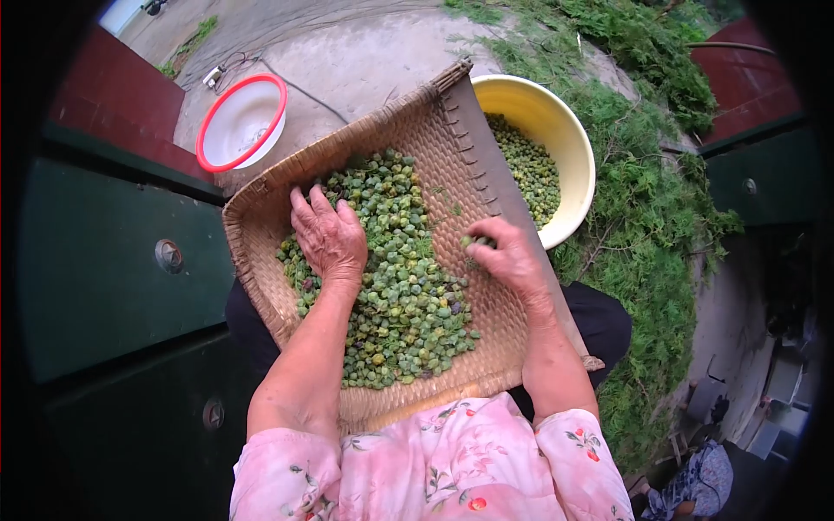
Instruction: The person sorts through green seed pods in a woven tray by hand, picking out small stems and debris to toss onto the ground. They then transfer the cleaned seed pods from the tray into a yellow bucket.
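Observation:
A woven basket tray (pixel 478 343) rests across my lap, with a heap of small green seed cones (pixel 404 286) spread over its left and middle part. My left hand (pixel 328 233) lies on the heap near its upper left, fingers spread apart. Over the bare weave on the right side is my right hand (pixel 504 253), its thumb and fingers closed around a few green cones (pixel 478 241). Beyond the tray's right edge stands a yellow basin (pixel 569 165) with more green cones inside it.
A white bowl with a red rim (pixel 282 100) stands on the ground at upper left, near a cable and plug (pixel 211 78). Green cut branches (pixel 621 208) cover the ground at right. Dark green panels (pixel 113 252) stand at left. Part of another person (pixel 704 478) shows at lower right.

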The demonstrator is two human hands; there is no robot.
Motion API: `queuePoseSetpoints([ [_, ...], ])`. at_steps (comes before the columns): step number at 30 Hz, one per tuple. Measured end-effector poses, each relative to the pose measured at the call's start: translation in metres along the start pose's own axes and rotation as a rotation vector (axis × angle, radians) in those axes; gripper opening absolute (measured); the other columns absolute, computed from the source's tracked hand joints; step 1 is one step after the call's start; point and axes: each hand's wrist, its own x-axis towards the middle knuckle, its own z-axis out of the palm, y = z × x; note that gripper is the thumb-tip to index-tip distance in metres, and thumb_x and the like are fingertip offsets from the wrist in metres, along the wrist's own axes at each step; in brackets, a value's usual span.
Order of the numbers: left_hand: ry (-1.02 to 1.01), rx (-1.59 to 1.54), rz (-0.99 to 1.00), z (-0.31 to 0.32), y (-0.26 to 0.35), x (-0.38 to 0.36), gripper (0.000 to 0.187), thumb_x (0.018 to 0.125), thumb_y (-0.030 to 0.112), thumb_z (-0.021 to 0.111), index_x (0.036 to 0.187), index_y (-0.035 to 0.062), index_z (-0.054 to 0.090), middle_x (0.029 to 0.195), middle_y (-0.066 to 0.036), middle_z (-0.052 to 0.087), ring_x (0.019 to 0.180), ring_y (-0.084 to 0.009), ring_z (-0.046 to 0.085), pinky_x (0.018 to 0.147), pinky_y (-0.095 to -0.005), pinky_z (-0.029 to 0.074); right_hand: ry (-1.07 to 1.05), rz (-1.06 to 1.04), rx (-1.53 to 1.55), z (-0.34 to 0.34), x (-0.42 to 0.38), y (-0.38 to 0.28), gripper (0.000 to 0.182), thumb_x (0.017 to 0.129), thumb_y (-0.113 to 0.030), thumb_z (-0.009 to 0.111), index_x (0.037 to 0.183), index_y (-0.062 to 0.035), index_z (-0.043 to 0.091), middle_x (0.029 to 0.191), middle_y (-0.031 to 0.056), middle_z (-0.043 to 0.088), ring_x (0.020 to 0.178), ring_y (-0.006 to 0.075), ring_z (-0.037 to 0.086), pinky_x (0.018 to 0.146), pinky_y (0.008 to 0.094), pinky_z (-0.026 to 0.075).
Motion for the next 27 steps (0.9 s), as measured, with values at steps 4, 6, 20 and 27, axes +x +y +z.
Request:
queuePoseSetpoints([
  [4,0.005,0.015,0.004,0.002,-0.001,0.0,0.048,0.084,0.02,0.059,0.125,0.0002,0.047,0.136,-0.023,0.037,0.117,-0.0398,0.044,0.096,-0.0474,0.04,0.366,0.31,0.61,-0.038,0.021,0.031,0.03,0.086,-0.008,0.065,0.112,0.0032,0.056,0.097,0.0087,0.061,0.09,0.0195,0.059,0.081,0.0313,0.049],
  [6,0.009,0.022,0.006,0.002,-0.001,-0.001,0.048,0.084,0.02,0.059,0.125,0.0003,0.047,0.136,-0.023,0.037,0.117,-0.0396,0.044,0.096,-0.0474,0.04,0.485,0.165,1.068,-0.047,0.028,0.04,0.044,0.088,-0.007,0.063,0.126,0.0047,0.043,0.117,0.0161,0.051,0.106,0.0276,0.054,0.091,0.0398,0.048],
  [20,0.032,0.032,0.034,0.002,-0.002,0.0,0.046,0.084,0.022,0.06,0.124,0.0017,0.049,0.135,-0.023,0.038,0.116,-0.0397,0.045,0.095,-0.0472,0.042,0.168,0.064,0.284,-0.037,0.004,0.016,0.033,0.077,0.0,0.068,0.11,0.0,0.062,0.1,0.0083,0.064,0.086,0.0185,0.064,0.076,0.0318,0.053],
  [27,0.019,0.036,0.022,0.003,-0.002,0.0,0.046,0.084,0.021,0.06,0.124,0.0017,0.049,0.135,-0.023,0.038,0.116,-0.0392,0.045,0.095,-0.047,0.042,-0.311,-0.151,-0.456,0.015,-0.022,0.004,0.039,0.067,-0.001,0.071,0.104,-0.0064,0.058,0.097,0.012,0.059,0.093,0.0326,0.06,0.079,0.0404,0.049],
])
